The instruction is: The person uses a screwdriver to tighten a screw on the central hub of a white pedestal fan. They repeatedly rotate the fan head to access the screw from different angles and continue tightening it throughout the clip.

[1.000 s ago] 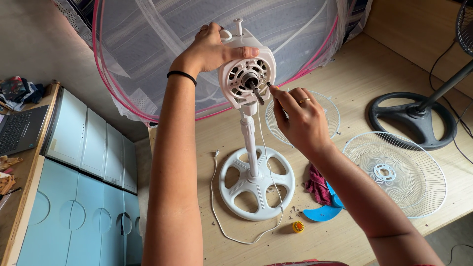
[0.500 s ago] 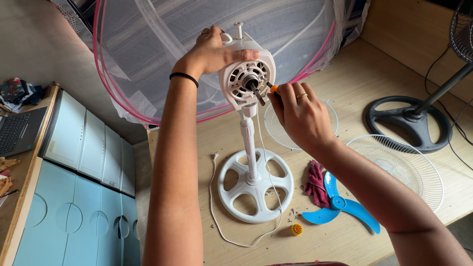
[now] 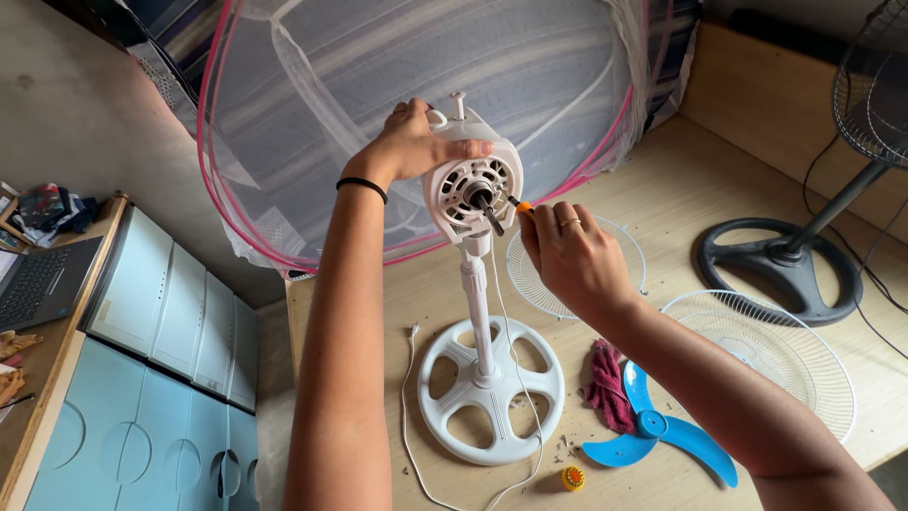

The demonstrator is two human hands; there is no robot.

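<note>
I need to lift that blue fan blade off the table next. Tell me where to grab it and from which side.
Grip the blue fan blade at its round centre hub, coming straight down from above. It lies flat on the wooden table with thin, curved vanes spreading outward; the hub looks like the thickest, most central part, so it should lift level.

Glossy white plastic motor housing (image 3: 471, 194) with a dark metal shaft (image 3: 489, 213); matt wooden desk (image 3: 681, 218); smooth blue plastic blade (image 3: 657, 431); crumpled red cloth (image 3: 610, 388) at nine o'clock of it.

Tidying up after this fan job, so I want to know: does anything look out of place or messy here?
Yes. The white pedestal fan stands stripped: its blue three-blade propeller, two white wire grilles and a small yellow cap lie loose on the wooden platform. Small bits of debris lie scattered near the round base, beside a crumpled red rag.
</note>
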